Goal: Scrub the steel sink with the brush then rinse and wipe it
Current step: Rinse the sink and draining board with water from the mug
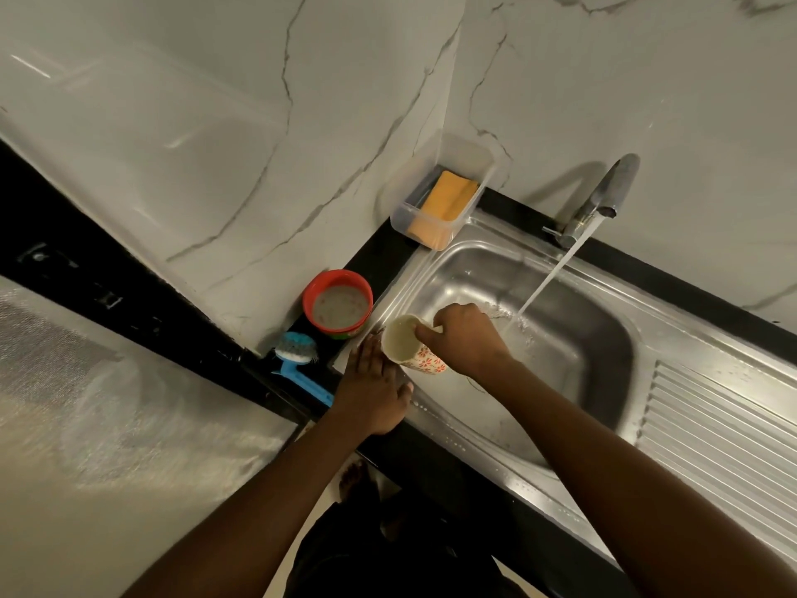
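Now the right hand [463,334] holds a cup [405,345] with curled fingers over the sink [573,338]. The left hand [371,390] lies flat on its rim [431,420], fingers straight; the brush [297,356] rests on the surface [379,256] nearby.

The steel sink [582,343] is shiny and wet, a deep basin with a ribbed drainboard on its right. The blue brush [302,360] lies flat on the dark surface [379,261] just beside the sink's left rim, its bristle head at the far end.
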